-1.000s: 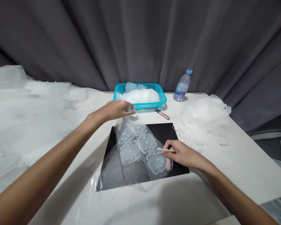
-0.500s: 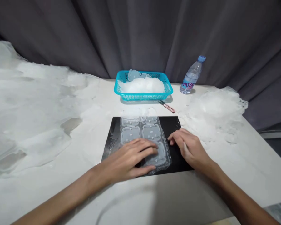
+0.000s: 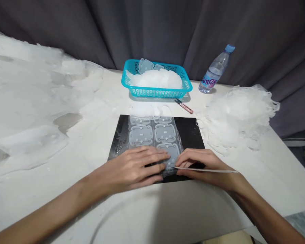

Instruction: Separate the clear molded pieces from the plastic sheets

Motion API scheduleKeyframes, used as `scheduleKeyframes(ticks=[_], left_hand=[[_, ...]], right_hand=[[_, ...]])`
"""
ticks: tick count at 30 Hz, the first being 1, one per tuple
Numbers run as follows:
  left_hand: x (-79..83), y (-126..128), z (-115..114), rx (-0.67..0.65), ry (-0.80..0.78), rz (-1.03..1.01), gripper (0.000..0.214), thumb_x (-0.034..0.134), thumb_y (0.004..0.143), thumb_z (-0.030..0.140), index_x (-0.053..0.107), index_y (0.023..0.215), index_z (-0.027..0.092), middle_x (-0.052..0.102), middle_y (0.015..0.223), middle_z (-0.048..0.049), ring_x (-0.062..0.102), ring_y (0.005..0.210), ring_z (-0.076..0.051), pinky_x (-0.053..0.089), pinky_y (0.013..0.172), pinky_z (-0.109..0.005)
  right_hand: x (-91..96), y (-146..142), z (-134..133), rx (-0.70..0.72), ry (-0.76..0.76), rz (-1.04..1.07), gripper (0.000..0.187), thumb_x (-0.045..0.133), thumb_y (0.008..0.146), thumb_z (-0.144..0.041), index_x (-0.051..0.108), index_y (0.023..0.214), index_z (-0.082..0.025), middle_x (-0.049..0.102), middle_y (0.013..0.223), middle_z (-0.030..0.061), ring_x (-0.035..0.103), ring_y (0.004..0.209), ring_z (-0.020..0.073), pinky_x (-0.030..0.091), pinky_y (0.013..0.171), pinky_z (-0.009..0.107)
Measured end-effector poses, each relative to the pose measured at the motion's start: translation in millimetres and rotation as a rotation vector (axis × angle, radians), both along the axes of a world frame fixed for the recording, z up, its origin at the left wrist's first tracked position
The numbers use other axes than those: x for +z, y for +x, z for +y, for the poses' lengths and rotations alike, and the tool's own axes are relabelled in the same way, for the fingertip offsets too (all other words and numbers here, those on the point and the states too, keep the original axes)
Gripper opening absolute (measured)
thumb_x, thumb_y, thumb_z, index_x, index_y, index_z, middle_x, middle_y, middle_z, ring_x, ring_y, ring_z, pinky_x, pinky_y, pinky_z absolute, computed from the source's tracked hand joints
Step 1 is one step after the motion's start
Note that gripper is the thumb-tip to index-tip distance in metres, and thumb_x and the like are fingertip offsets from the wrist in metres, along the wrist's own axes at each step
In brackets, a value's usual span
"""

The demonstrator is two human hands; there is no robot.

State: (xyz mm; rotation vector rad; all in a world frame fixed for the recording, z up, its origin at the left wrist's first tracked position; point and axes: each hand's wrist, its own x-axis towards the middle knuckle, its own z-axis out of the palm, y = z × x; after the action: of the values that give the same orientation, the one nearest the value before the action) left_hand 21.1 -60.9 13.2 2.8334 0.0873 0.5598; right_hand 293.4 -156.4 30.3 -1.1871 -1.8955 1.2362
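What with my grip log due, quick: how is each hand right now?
Left hand: open, fingers laid on the translucent moulded sheet.
Right hand: closed, holding a thin white stick.

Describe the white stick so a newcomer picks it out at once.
On the white table, find the black mat; the right hand is at its near right corner. That hand holds the white stick, its tip by the edge of the clear moulded sheet. Its slim, straight shape sets it apart from the broad sheet.
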Motion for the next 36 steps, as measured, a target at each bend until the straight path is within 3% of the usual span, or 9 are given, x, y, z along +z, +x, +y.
scheduleKeyframes(ticks=[4, 10, 17, 30, 36], left_hand=[[-0.5, -5, -9, -0.040, 0.024, 0.021, 0.038, 0.061, 0.105, 0.036, 0.067, 0.135, 0.014, 0.069, 0.143, -0.0119, 0.067, 0.131, -0.024, 0.049, 0.116, -0.035], [7.7, -3, -14, -0.015, -0.081, 0.122, 0.048, 0.065, 0.101, 0.039, 0.062, 0.145, 0.019, 0.064, 0.149, -0.0152, 0.063, 0.135, -0.030, 0.051, 0.113, -0.041], [23.1, -1, -17, 0.065, -0.317, 0.271, 0.050, 0.070, 0.092, 0.027, 0.066, 0.141, 0.034, 0.056, 0.158, -0.0043, 0.063, 0.134, -0.031, 0.052, 0.111, -0.042], [23.6, 1, -16, 0.086, -0.352, 0.307, 0.046, 0.072, 0.090, 0.025, 0.070, 0.134, 0.035, 0.059, 0.154, -0.0033, 0.063, 0.134, -0.030, 0.050, 0.111, -0.039], [24.3, 3, -16, 0.083, -0.340, 0.301, 0.044, 0.072, 0.091, 0.025, 0.071, 0.134, 0.033, 0.060, 0.153, -0.0041, 0.064, 0.131, -0.029, 0.051, 0.108, -0.037]], right_hand=[[2.9, 4, 0, 0.040, 0.044, -0.005, 0.007, 0.068, 0.100, -0.025, 0.072, 0.106, -0.021, 0.071, 0.109, 0.0046, 0.071, 0.093, 0.0137, 0.056, 0.083, 0.025], [5.4, 5, -2, 0.087, 0.168, -0.068, 0.010, 0.063, 0.103, -0.021, 0.071, 0.111, -0.021, 0.074, 0.111, 0.0052, 0.069, 0.102, 0.0161, 0.054, 0.090, 0.028], [6.9, 3, -4, 0.133, 0.205, -0.124, 0.012, 0.059, 0.106, -0.023, 0.070, 0.112, -0.023, 0.074, 0.113, 0.0042, 0.069, 0.106, 0.0171, 0.054, 0.094, 0.030], [-1.4, -2, -1, 0.191, 0.337, -0.225, 0.016, 0.054, 0.108, -0.023, 0.069, 0.111, -0.022, 0.076, 0.110, 0.0050, 0.071, 0.107, 0.0178, 0.055, 0.095, 0.030], [12.0, 4, -3, 0.154, 0.377, -0.314, 0.020, 0.051, 0.109, -0.023, 0.071, 0.105, -0.020, 0.077, 0.105, 0.0051, 0.073, 0.097, 0.0167, 0.056, 0.087, 0.027]])
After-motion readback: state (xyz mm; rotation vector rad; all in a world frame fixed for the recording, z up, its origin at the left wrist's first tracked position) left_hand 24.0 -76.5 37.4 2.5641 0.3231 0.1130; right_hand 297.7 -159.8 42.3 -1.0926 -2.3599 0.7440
